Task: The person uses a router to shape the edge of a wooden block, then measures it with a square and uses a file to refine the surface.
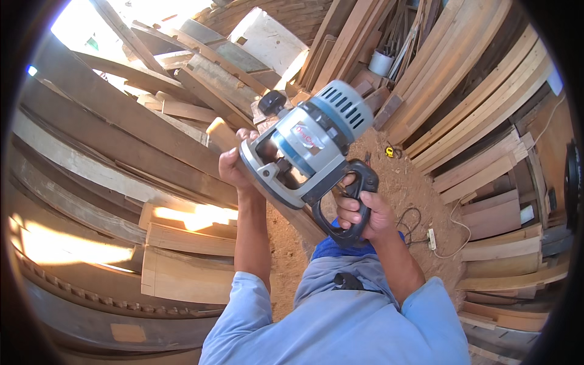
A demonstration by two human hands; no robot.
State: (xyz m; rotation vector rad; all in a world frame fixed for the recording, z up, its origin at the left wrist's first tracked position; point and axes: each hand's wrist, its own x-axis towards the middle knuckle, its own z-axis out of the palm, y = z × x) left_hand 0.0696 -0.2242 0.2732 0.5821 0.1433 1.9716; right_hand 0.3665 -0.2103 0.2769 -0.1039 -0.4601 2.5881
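Observation:
A handheld router point(304, 143) with a grey and blue body is tilted in front of me, its flat round base toward the left. My right hand point(370, 214) is wrapped round its black D-shaped handle point(365, 182). At the base's left edge, my left hand point(233, 165) is closed, thumb and fingertips showing; the base hides the rest of it. A black knob point(272, 103) sticks up on the far side of the router. Beneath the tool runs a long wooden piece point(302, 222); whether the left hand also touches it, I cannot tell. The router bit is hard to make out.
Long boards point(115, 115) are stacked on the left, and more planks point(462, 67) lean at the right. Shorter blocks point(188, 243) lie near my left arm. A yellow tape measure point(390, 152) and a power strip point(432, 239) with cables lie on the sawdust-covered ground point(426, 201).

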